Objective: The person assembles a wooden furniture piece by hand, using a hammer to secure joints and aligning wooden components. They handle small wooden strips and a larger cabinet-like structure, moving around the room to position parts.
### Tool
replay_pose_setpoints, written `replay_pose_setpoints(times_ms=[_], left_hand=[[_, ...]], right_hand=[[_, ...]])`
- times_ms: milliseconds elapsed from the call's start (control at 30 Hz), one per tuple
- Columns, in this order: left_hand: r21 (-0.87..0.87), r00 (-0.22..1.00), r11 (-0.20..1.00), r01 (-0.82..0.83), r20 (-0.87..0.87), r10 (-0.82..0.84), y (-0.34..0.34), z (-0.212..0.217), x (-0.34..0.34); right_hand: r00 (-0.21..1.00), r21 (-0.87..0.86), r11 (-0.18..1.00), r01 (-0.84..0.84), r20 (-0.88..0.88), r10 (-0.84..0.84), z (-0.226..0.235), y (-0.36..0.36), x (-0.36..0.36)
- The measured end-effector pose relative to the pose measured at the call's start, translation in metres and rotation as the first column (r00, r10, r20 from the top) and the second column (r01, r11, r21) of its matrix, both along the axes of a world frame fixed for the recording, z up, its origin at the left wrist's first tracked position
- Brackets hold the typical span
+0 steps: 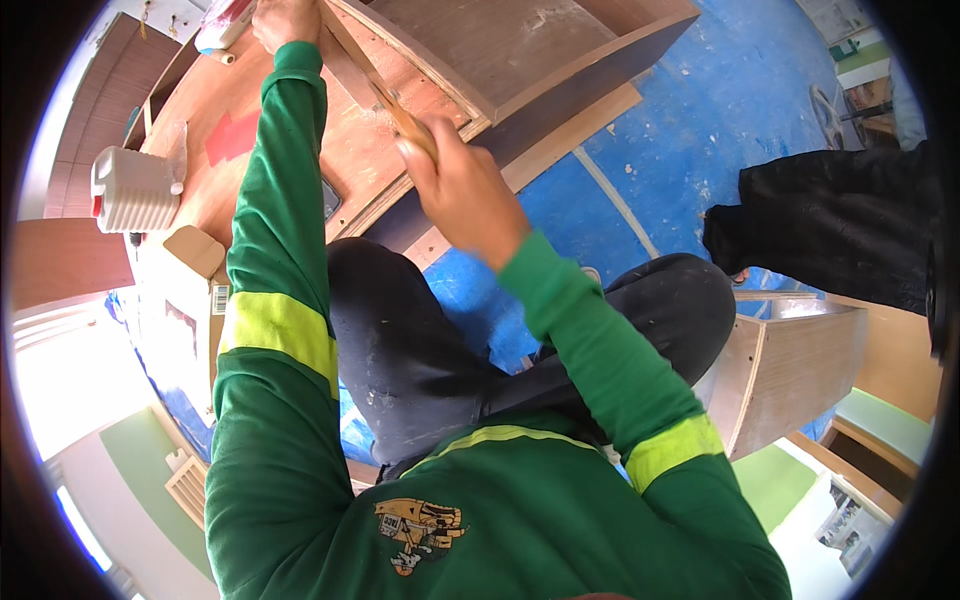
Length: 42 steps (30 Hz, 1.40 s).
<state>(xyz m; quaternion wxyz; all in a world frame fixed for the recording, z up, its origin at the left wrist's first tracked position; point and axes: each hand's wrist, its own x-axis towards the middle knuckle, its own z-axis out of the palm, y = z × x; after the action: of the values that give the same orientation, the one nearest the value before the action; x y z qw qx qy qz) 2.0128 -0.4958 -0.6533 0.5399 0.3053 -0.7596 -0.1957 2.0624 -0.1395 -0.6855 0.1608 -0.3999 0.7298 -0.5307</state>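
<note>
Blue floor (700, 95) right, wood panel (200, 105) left: R hand (465, 195) wrapped round handle (410, 125), far L hand (287, 24) grip can't tell; hard push might slip, gouging panel.

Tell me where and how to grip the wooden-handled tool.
Probably best by the near end of its wooden handle, with a wrapped grip from the near right: the handle is slim and slants back that way, where the right hand holds it. Its far end is unclear.
</note>
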Motion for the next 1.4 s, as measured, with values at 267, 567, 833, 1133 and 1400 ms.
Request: replay_pose_setpoints(times_ms=[267, 567, 833, 1133, 1400], left_hand=[[0.106, 0.998, 0.993, -0.049, 0.035, 0.045, 0.019, 0.003, 0.006], [0.042, 0.992, 0.993, -0.107, -0.058, 0.109, 0.019, 0.0, -0.005], [0.18, 0.995, 0.981, -0.07, -0.054, 0.081, 0.054, 0.016, 0.004], [0.133, 0.982, 0.99, -0.053, -0.173, 0.076, 0.05, 0.025, -0.004], [0.214, 0.993, 0.977, -0.002, -0.114, 0.027, 0.06, 0.026, 0.003]], right_hand=[[0.994, 0.215, 0.976, -0.038, 0.106, 0.016, 0.061, 0.207, 0.069], [0.996, -0.072, 0.997, 0.032, -0.086, -0.038, -0.004, -0.019, -0.011], [0.998, 0.25, 0.968, -0.011, 0.06, -0.004, 0.047, 0.231, 0.076], [0.993, -0.078, 0.996, 0.05, -0.104, -0.059, -0.005, -0.017, -0.013], [0.998, 0.2, 0.98, 0.015, 0.062, -0.028, 0.04, 0.175, 0.059]])
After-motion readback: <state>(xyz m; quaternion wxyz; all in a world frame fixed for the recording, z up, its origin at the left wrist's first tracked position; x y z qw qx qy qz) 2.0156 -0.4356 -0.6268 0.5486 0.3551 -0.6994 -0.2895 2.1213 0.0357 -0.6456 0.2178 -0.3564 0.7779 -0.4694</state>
